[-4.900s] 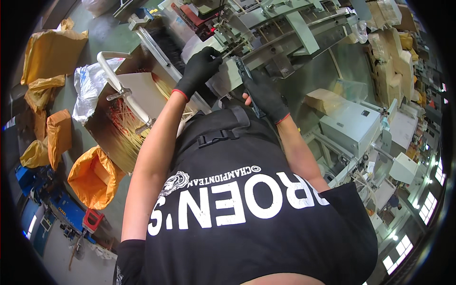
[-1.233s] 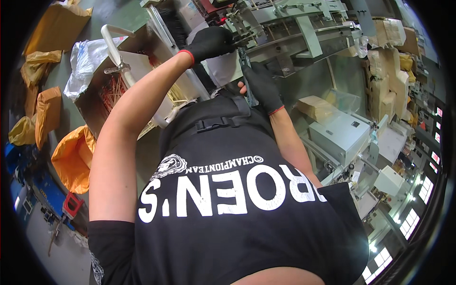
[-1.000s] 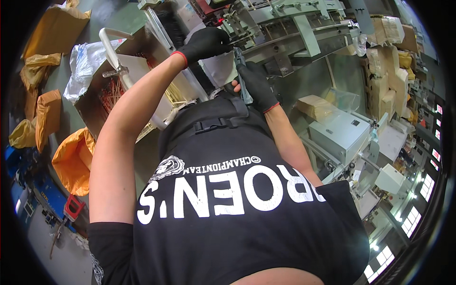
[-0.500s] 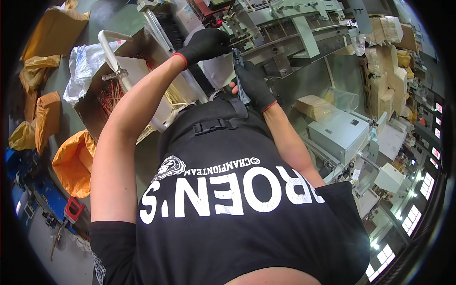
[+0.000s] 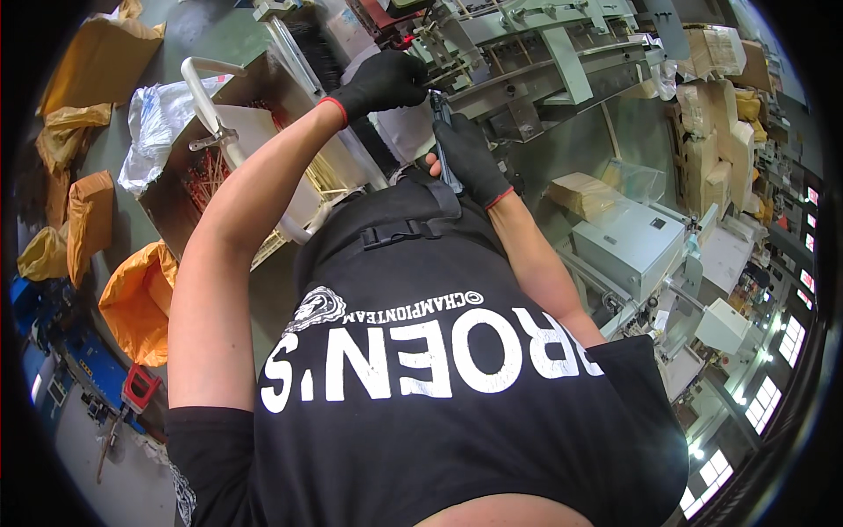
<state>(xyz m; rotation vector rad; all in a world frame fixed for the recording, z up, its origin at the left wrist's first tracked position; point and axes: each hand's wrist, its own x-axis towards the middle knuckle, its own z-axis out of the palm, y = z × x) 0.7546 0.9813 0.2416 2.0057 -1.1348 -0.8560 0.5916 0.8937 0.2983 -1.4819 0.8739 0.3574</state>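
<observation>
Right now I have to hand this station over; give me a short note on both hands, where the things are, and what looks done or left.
Left hand: black glove, fingers closed at the edge of the grey-green machine.
Right hand: black glove, gripping a slim dark tool that points up toward the same spot.
Nearby: open box of thin sticks with a white metal handle to the left; orange bags on the floor.
Done: cannot tell from this view.
Left: both hands are at the machine; the contact point is hidden.

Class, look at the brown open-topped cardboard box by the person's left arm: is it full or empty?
Partly filled: thin tan and reddish sticks lie inside the brown cardboard box, around a white sheet, with its inner wall showing above them.
</observation>
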